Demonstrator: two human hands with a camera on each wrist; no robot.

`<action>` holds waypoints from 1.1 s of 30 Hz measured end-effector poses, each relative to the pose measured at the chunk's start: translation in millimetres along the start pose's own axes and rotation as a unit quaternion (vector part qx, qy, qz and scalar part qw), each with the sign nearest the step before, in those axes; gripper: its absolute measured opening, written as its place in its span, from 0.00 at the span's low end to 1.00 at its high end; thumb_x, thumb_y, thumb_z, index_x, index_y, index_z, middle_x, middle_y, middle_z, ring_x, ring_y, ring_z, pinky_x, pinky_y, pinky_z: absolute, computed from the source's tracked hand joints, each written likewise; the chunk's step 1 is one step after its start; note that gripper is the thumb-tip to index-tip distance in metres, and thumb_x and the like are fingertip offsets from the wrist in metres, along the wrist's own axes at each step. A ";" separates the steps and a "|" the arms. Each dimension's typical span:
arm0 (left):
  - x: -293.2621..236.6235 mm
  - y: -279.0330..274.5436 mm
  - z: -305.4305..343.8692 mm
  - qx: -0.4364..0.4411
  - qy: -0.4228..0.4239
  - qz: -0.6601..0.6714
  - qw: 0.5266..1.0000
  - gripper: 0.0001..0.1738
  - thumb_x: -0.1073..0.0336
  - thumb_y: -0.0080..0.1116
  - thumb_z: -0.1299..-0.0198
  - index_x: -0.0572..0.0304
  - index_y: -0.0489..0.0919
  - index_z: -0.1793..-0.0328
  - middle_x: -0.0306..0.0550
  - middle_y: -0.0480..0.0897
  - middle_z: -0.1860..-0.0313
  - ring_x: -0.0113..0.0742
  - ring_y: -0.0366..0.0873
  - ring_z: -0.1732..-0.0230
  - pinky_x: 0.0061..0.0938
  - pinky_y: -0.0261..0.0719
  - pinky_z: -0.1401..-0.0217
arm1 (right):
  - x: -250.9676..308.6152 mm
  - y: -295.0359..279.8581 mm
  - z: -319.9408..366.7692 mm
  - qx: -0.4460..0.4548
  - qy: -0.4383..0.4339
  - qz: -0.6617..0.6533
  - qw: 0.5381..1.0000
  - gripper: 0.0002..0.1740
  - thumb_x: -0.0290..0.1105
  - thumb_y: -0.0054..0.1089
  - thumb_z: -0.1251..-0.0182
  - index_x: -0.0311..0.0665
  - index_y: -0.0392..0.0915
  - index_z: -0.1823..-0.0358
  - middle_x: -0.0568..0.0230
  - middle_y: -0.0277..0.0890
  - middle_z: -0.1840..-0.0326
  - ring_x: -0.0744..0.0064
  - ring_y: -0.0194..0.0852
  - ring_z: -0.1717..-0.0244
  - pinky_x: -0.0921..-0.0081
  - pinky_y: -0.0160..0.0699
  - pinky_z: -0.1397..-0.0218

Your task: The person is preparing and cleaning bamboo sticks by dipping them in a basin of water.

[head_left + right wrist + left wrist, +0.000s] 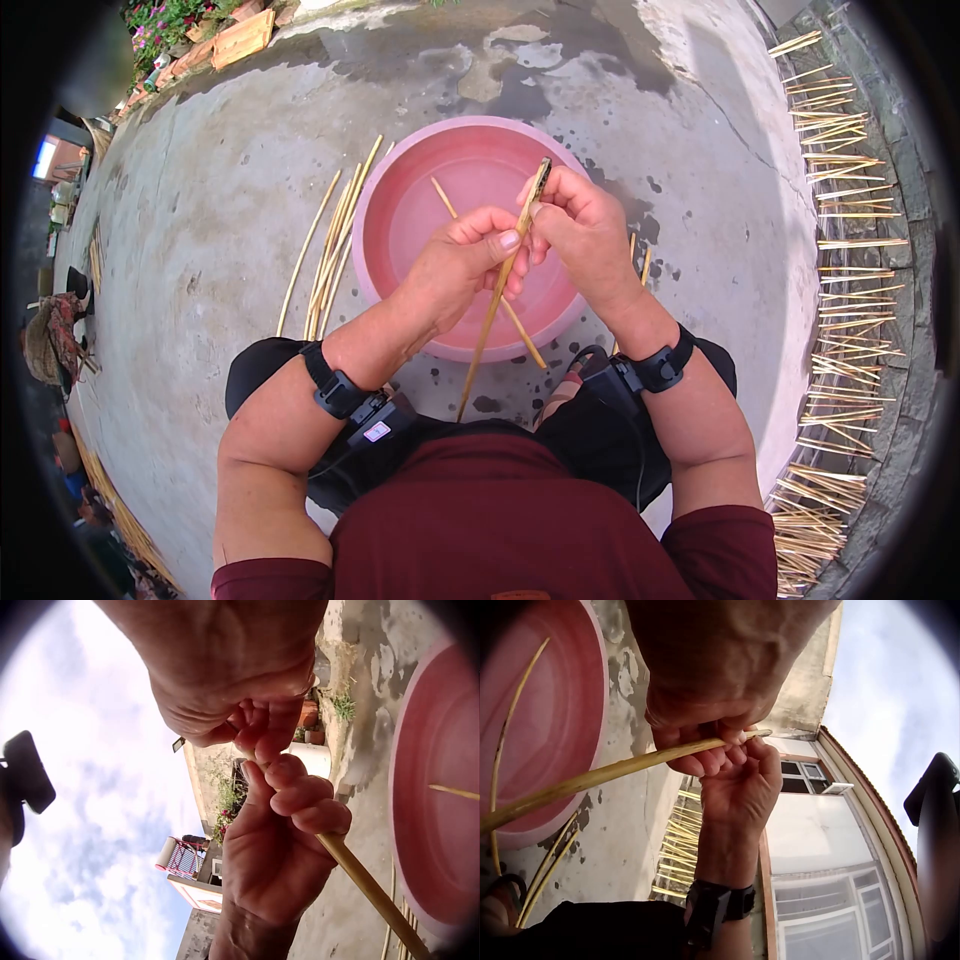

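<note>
A long yellowish stick [484, 335] slants up over the pink basin [362, 235]. My left hand [455, 265] grips it below its upper end, fingers curled round it in the right wrist view, thumb laid along it. My right hand [588, 218] pinches the upper end between thumb and fingers, close against the left fingertips. Along that end shows a narrow dark strip [543, 178] with pale specks; I cannot tell whether it is part of the stick or a small tool. A second stick [527, 338] leans across the basin, its lower end over the near rim.
Several sticks [335, 250] lie on the concrete left of the basin, and a few more [646, 266] to its right. Many bundles of sticks [845, 365] line the wall at the far right. Wet patches mark the ground. My foot [562, 388] is close to the basin's near side.
</note>
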State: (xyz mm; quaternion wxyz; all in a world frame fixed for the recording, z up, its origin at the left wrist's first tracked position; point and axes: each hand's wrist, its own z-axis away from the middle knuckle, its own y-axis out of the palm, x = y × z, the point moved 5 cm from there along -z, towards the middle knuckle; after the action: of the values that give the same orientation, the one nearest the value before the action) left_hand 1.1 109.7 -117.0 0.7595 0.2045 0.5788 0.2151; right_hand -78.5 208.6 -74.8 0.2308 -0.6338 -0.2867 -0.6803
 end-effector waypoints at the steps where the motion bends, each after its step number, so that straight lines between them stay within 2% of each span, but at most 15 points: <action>1: -0.1 -0.3 -0.7 0.007 0.004 0.001 1.000 0.08 0.62 0.50 0.33 0.58 0.75 0.57 0.43 0.79 0.64 0.26 0.77 0.70 0.21 0.78 0.67 | 0.7 -0.7 -0.2 -0.004 0.004 0.006 1.000 0.04 0.22 0.50 0.40 0.31 0.73 0.65 0.67 0.74 0.72 0.85 0.69 0.78 0.85 0.70 0.76; 7: -1.8 0.8 -0.1 0.007 0.005 0.006 1.000 0.08 0.62 0.51 0.33 0.58 0.75 0.57 0.43 0.79 0.64 0.26 0.77 0.71 0.20 0.77 0.67 | 2.8 -0.9 -0.5 -0.002 0.009 0.013 1.000 0.04 0.22 0.49 0.39 0.31 0.73 0.65 0.66 0.75 0.72 0.85 0.69 0.79 0.85 0.70 0.76; 9: -4.1 2.0 2.8 -0.006 -0.006 0.002 1.000 0.07 0.64 0.48 0.32 0.58 0.75 0.58 0.42 0.79 0.65 0.25 0.75 0.71 0.21 0.76 0.67 | 1.4 2.5 -0.5 0.010 -0.015 -0.002 1.000 0.04 0.22 0.49 0.39 0.30 0.73 0.65 0.66 0.75 0.72 0.85 0.69 0.79 0.86 0.71 0.76; 12: -5.2 2.5 4.4 -0.009 -0.011 0.000 1.000 0.08 0.65 0.46 0.31 0.57 0.75 0.59 0.41 0.79 0.66 0.25 0.75 0.71 0.21 0.75 0.67 | 2.6 4.5 0.3 0.007 -0.006 0.006 1.000 0.04 0.22 0.50 0.39 0.30 0.73 0.64 0.66 0.75 0.72 0.85 0.71 0.78 0.86 0.71 0.76; 15: -5.2 2.1 4.1 -0.006 -0.011 -0.003 1.000 0.08 0.65 0.46 0.31 0.57 0.75 0.59 0.41 0.79 0.66 0.25 0.75 0.71 0.21 0.75 0.68 | 3.1 3.5 0.2 0.014 0.002 0.027 1.000 0.07 0.20 0.44 0.37 0.30 0.73 0.62 0.67 0.73 0.74 0.83 0.69 0.78 0.84 0.71 0.73; 18: -5.8 2.5 2.6 0.002 -0.009 -0.007 1.000 0.08 0.65 0.46 0.31 0.57 0.75 0.59 0.40 0.79 0.66 0.25 0.74 0.71 0.21 0.75 0.68 | 5.1 0.5 -0.4 -0.004 0.009 0.054 0.998 0.07 0.22 0.45 0.36 0.31 0.73 0.63 0.67 0.73 0.75 0.84 0.70 0.78 0.83 0.71 0.74; 21: -4.5 3.2 1.7 -0.003 -0.005 -0.009 1.000 0.08 0.65 0.46 0.31 0.57 0.75 0.59 0.40 0.79 0.66 0.25 0.74 0.71 0.20 0.75 0.68 | 4.3 -3.2 -1.4 -0.024 0.028 0.041 0.998 0.05 0.24 0.50 0.38 0.31 0.75 0.68 0.67 0.75 0.75 0.86 0.71 0.78 0.85 0.72 0.76; 27: -5.4 -0.3 2.8 -0.007 -0.010 -0.008 1.000 0.07 0.65 0.47 0.31 0.57 0.75 0.58 0.39 0.79 0.65 0.23 0.74 0.70 0.20 0.75 0.68 | 2.4 3.0 -1.8 -0.011 -0.015 0.019 1.000 0.04 0.24 0.50 0.38 0.31 0.75 0.67 0.67 0.76 0.75 0.86 0.71 0.78 0.85 0.73 0.76; 33: -6.8 2.7 1.9 -0.001 -0.007 -0.012 1.000 0.07 0.66 0.46 0.31 0.57 0.75 0.58 0.39 0.79 0.64 0.23 0.74 0.70 0.20 0.75 0.68 | 3.2 -0.8 -2.0 -0.019 0.005 0.055 0.998 0.04 0.22 0.50 0.39 0.30 0.73 0.65 0.65 0.76 0.73 0.85 0.72 0.78 0.84 0.73 0.76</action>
State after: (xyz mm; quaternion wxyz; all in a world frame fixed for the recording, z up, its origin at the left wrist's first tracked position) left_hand 1.1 108.1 -109.6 0.7665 0.1982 0.5755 0.2049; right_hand -80.8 208.0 -71.7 0.2572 -0.6493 -0.2379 -0.6750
